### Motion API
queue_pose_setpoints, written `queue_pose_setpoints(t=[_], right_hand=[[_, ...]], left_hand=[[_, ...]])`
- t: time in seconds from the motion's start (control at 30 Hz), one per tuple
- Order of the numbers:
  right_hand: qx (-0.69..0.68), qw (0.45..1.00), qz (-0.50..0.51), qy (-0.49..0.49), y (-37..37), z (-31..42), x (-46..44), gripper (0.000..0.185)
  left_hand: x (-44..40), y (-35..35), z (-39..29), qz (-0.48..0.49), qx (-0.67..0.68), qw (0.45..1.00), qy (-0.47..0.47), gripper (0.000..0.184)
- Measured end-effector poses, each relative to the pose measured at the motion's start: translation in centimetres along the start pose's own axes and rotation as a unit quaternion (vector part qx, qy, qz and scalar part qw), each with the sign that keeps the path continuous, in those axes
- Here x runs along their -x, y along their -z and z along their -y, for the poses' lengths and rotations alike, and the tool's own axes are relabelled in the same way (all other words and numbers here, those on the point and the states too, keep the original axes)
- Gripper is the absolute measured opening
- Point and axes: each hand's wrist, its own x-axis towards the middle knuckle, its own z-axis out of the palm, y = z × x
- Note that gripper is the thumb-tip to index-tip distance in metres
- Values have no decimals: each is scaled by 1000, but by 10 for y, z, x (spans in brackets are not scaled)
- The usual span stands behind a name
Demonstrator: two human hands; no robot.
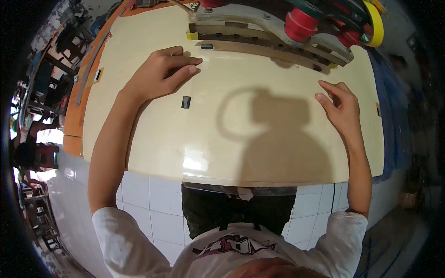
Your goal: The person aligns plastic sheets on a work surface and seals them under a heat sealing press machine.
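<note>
i'm watching a broad cream sheet [157,139], smooth and shiny, lying across the orange table [73,123]; bar [236,33] over its far side. left hand [164,74] half-curled, right hand [344,107] loosely open, grip unclear; small dark patch [186,102].

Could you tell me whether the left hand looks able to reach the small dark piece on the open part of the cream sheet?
Probably yes: the left hand is close by, and nothing visible blocks its way to the small dark piece.
</note>
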Motion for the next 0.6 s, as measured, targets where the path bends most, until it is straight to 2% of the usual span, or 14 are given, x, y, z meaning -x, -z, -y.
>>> queue_pose_setpoints(t=[0.33,0.43,0.6], right_hand=[[-5,1000,4,8,1,-1,-1,37],[-4,1000,5,7,0,-1,-1,37],[-18,1000,1,23,-1,-5,-1,38]], left_hand=[[-1,-5,-5,-51,-36,998,-19,34],[-4,-5,-9,-15,-89,996,16,37],[-5,-9,-4,-21,-95,995,19,36]])
